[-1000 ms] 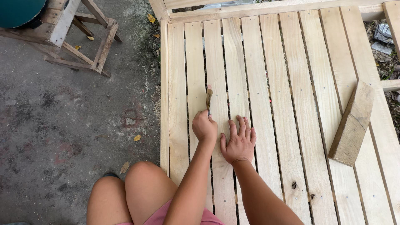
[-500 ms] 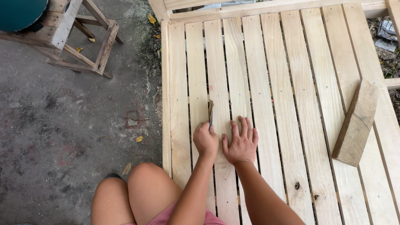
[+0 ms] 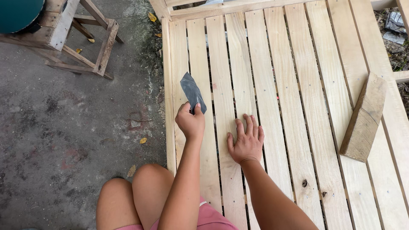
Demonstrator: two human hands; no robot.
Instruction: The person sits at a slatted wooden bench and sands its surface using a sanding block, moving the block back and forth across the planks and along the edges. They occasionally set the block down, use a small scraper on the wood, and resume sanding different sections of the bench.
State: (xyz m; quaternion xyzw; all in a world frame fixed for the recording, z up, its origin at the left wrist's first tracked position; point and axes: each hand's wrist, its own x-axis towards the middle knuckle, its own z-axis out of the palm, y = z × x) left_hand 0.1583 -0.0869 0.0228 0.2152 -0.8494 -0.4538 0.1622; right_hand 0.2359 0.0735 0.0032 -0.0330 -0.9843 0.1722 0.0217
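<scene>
1. Now the dark sandpaper sheet (image 3: 193,91) stands lifted off the slats; earlier it lay nearly hidden under the fist.
2. Left hand (image 3: 190,122) pinches its lower edge.
3. Right hand (image 3: 246,142) lies flat, spread and empty, on the slatted wooden panel (image 3: 272,85).
4. Wood block (image 3: 364,117) rests well apart on the panel's right side.

Slatted bench (image 3: 272,85): pale yellowish wood, dark knots and small nail dots. Sandpaper sheet (image 3: 193,93) in the left hand (image 3: 191,122): dark grey. Loose block (image 3: 363,117): tan-brown wood. Floor (image 3: 64,140): mottled grey with reddish stains, yellow dry leaves. Shorts (image 3: 208,219): pink. Round object (image 3: 19,12) at upper left: dark teal.
</scene>
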